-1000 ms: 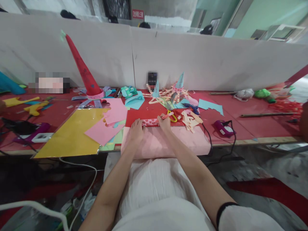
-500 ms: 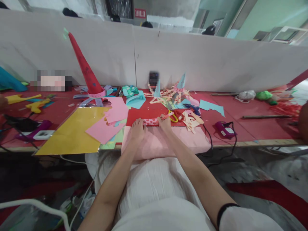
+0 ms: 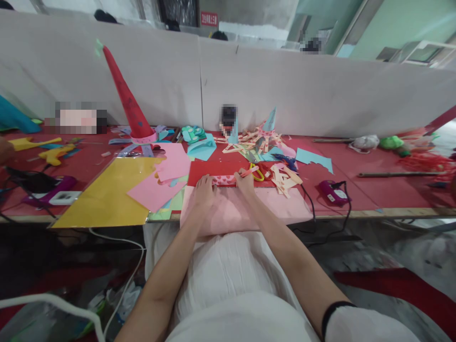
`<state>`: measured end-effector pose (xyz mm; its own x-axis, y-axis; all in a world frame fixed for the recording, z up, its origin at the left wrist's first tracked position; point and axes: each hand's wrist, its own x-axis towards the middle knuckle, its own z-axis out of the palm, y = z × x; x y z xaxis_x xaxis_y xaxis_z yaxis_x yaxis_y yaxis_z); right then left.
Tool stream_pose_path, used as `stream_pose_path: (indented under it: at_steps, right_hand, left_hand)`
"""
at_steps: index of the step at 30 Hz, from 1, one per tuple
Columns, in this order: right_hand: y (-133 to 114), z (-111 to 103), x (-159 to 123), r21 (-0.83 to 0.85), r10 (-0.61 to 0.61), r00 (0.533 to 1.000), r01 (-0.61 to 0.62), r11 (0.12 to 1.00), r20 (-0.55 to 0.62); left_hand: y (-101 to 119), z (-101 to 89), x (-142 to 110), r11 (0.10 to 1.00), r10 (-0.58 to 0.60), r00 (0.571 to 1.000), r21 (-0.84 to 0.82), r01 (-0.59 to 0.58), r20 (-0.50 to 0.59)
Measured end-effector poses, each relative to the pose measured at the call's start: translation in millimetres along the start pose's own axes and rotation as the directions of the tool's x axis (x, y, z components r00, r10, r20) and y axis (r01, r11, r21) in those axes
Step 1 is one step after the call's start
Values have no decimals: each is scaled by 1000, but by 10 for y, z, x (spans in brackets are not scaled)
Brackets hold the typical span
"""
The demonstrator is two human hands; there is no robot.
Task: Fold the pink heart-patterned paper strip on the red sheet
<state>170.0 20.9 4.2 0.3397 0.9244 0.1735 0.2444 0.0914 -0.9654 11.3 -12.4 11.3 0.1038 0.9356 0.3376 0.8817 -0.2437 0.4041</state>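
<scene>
A pink strip printed with red hearts (image 3: pixel 224 180) lies across the near edge of a red sheet (image 3: pixel 213 168). My left hand (image 3: pixel 203 190) presses its fingers on the strip's left end. My right hand (image 3: pixel 245 179) pinches the strip's right end between closed fingers. Both wrists rest on a large pale pink sheet (image 3: pixel 285 204) that hangs over the table's front edge. Yellow-handled scissors (image 3: pixel 255 173) lie just right of my right hand.
A yellow sheet (image 3: pixel 103 197) and pink sheets (image 3: pixel 156 190) lie to the left. A tall red cone (image 3: pixel 128 104) stands at the back. Purple glue guns (image 3: pixel 329 190) (image 3: pixel 50 192) with black cords sit on either side. Paper scraps (image 3: pixel 256 142) pile behind.
Both hands stay on the heart strip. The view has shifted slightly; nothing else has visibly moved.
</scene>
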Motion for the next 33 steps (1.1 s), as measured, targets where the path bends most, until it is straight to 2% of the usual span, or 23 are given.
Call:
stream_pose_path:
  at_steps: [5,13,26,33]
  right_hand:
    - [-16,4,-4,33,43,998,-44,998,53]
    - [-43,-12,-22,87,38,999,-41,995,35]
    - [34,-1,31,-46,-35,999,34,998,-22]
    - [4,12,15,-2,-3,1000,3,1000,-12]
  left_hand:
    - [15,-12,-3,1000,-4,1000,-6,4,8]
    - [12,-8,3,1000,-14,1000,-15,14,17]
    - [13,-23,-6,999,-1,1000,-33,1,16]
    - [27,-53,-11,1000,-2,1000,-14,2,29]
